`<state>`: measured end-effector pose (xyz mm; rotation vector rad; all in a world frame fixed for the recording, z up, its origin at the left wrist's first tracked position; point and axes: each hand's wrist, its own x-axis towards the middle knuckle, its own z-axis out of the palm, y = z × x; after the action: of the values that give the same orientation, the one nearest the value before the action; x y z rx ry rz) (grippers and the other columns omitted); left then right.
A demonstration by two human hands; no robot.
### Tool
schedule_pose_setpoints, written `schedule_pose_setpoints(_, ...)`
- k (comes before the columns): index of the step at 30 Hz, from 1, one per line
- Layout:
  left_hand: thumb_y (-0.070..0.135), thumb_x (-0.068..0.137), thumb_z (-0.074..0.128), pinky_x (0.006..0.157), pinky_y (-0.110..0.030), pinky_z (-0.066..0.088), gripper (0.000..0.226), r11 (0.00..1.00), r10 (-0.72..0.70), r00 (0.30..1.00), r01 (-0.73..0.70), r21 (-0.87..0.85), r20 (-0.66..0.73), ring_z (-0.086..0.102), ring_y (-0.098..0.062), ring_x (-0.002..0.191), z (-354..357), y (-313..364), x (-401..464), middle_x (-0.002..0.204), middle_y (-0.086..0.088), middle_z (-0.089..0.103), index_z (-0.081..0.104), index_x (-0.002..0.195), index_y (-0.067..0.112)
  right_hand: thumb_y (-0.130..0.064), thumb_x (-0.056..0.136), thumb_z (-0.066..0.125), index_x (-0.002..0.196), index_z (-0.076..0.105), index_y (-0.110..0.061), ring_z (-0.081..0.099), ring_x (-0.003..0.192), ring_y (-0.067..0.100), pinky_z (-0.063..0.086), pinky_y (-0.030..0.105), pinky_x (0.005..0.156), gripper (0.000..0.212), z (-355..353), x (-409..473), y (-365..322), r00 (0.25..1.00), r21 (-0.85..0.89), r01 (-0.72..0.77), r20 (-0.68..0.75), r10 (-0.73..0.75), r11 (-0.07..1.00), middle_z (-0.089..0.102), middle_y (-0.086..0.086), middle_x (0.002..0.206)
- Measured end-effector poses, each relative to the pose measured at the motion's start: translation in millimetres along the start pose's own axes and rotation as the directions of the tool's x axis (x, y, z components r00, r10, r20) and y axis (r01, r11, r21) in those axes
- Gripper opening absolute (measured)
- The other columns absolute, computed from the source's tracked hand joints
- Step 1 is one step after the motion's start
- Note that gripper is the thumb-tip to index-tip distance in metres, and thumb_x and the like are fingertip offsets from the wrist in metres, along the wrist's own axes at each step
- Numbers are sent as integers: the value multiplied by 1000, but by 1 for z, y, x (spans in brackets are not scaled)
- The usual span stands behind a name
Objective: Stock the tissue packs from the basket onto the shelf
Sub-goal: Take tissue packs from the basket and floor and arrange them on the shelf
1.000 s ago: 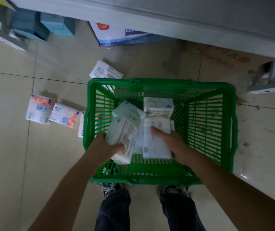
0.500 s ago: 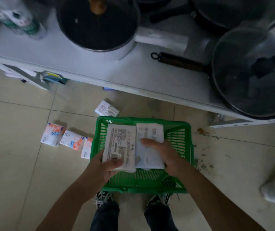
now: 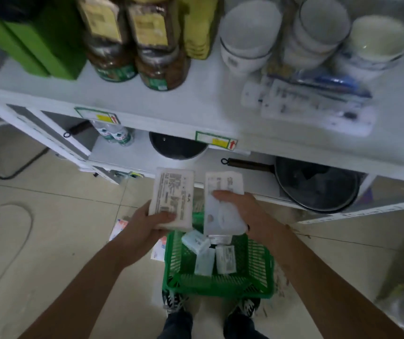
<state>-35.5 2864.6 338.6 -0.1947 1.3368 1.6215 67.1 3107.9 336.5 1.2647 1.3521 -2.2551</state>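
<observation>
My left hand [image 3: 147,222] grips a white tissue pack [image 3: 172,192] with its printed back facing up. My right hand [image 3: 242,207] grips a second white tissue pack [image 3: 220,206]. Both packs are held side by side above the green basket [image 3: 220,285], level with the lower shelf edge. The basket stands on the floor at my feet and holds three more tissue packs [image 3: 203,253]. The white shelf [image 3: 161,101] rises in front of me.
The upper shelf board carries jars [image 3: 161,45], green boxes [image 3: 49,45], stacked bowls [image 3: 249,35] and flat white packets [image 3: 318,104]. The lower board holds a pot [image 3: 178,148], a frying pan [image 3: 318,184] and bottles [image 3: 115,135]. More packs [image 3: 120,227] lie on the floor left of the basket.
Both hands have lifted their tissue packs up out of the basket. My view has tilted upward, bringing the upper shelf board into sight.
</observation>
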Motion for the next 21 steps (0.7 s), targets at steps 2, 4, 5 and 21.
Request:
schedule_pose_setpoints(2,10,69,88,79,-34,62,61,1000,30,1000,-30,3,2,73,-34,110,13,28,-26,124,-22,72,66,125,1,-23,65,95,80,88,-21,81,79,24,65,38,68,17,8,-31,-30,998,25,31,-58,-29,999,83,14,101)
schedule_pose_setpoints(4,4,75,77,80,-31,62,52,997,71,997,-72,22,21,73,-34,112,24,55,-49,121,-19,74,64,125,0,-24,67,94,79,88,-19,80,76,23,65,36,65,15,17,-63,-55,997,52,60,-55,-57,997,84,11,93)
schedule_pose_setpoints(5,3,76,74,82,-31,62,51,996,82,996,-83,29,33,72,-33,113,29,66,-61,122,-18,75,63,126,0,-23,72,92,80,88,-20,81,75,21,64,34,63,9,21,-77,-64,995,60,87,-46,-85,994,84,8,91)
schedule_pose_setpoints(21,4,77,74,102,-44,55,61,939,344,933,-342,-38,105,66,-35,125,71,271,-212,133,-17,70,58,136,0,-25,73,88,120,75,-10,75,106,37,62,51,92,51,128,-264,-243,936,60,348,40,-350,936,79,17,115)
